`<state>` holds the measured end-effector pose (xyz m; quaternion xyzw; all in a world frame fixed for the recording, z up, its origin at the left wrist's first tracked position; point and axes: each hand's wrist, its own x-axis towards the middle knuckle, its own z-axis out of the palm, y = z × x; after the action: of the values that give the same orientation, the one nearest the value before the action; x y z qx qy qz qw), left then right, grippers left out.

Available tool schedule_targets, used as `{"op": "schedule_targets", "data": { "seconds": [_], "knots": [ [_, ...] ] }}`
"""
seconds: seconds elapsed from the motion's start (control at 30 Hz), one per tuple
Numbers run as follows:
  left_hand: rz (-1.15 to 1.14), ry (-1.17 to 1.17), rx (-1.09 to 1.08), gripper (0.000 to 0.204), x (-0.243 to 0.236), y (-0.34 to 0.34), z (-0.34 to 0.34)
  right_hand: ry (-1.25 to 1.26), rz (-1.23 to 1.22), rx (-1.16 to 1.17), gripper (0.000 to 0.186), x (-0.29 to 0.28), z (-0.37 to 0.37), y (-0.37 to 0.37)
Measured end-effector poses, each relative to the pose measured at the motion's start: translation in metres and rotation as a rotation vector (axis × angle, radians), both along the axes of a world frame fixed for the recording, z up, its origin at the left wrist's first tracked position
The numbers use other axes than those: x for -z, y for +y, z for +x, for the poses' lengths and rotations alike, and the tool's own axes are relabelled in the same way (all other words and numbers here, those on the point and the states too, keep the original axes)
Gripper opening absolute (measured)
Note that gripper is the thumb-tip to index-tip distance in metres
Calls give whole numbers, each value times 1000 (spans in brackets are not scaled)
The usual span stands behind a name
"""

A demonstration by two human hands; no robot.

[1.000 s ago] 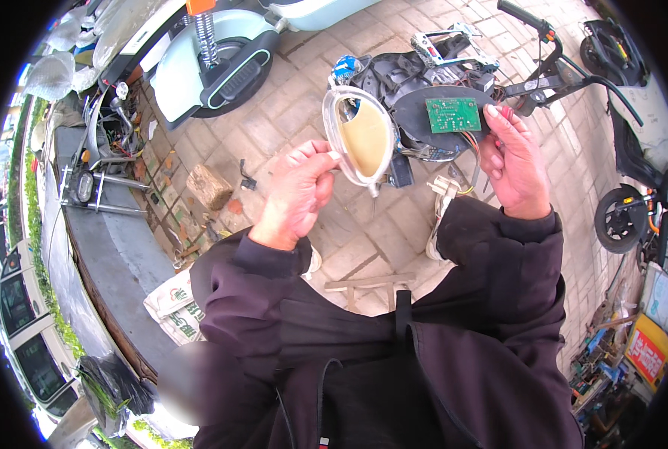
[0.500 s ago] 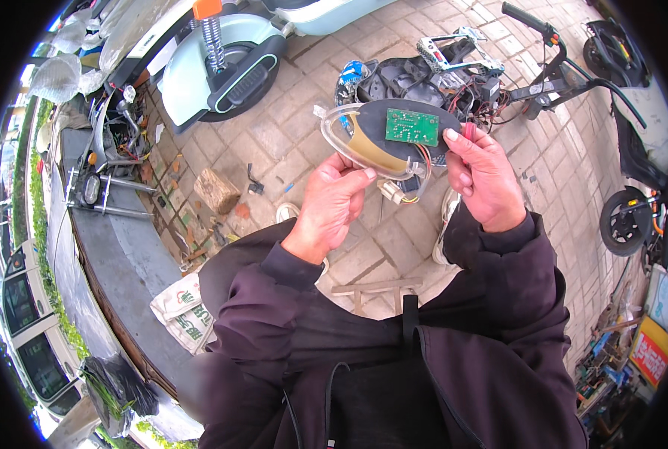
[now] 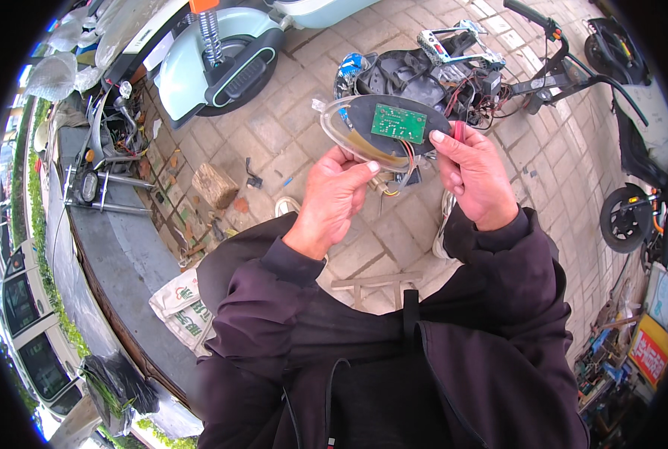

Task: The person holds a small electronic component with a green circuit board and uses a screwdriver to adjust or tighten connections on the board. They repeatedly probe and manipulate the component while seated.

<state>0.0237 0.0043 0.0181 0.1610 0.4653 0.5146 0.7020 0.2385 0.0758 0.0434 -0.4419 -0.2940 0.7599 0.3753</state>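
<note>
Both my hands hold an oval instrument panel in front of me. A dark oval backing plate (image 3: 436,118) carries a green circuit board (image 3: 399,123), and a clear plastic cover (image 3: 329,129) lies along its left side. My left hand (image 3: 325,200) pinches the cover's lower edge between thumb and fingers. At the plate's right end, my right hand (image 3: 480,179) grips it with the thumb on top. Something red (image 3: 459,132) shows by the right index finger, mostly hidden. Coloured wires (image 3: 409,153) run down from the board to a pale connector (image 3: 382,185), partly behind the left hand.
Beyond the panel lies a stripped scooter frame (image 3: 461,75) with tangled wiring. A mint-coloured scooter (image 3: 191,67) stands far left. On the paving are a wooden block (image 3: 215,186) and a black scrap (image 3: 254,178). A cloth bag (image 3: 184,310) sits left; a wheel (image 3: 626,219) is right.
The panel has shifted slightly left and tilted, with its dark plate now covering more of the amber area beside the clear cover. My right hand has moved a little left with it.
</note>
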Motion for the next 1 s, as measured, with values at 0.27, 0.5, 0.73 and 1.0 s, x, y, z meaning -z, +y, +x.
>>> {"op": "schedule_targets", "data": {
  "seconds": [0.27,0.5,0.73,1.0],
  "knots": [
    [-26,21,7,24,0,-1,1,-11,3,-3,12,2,-3,-2],
    [-9,1,6,24,2,-1,0,-23,38,4,13,1,-4,-2],
    [55,58,-15,15,0,2,-7,-14,91,112,11,-4,9,6],
    [63,135,23,17,-8,2,-8,-38,176,231,10,-14,30,22]
  ]
}}
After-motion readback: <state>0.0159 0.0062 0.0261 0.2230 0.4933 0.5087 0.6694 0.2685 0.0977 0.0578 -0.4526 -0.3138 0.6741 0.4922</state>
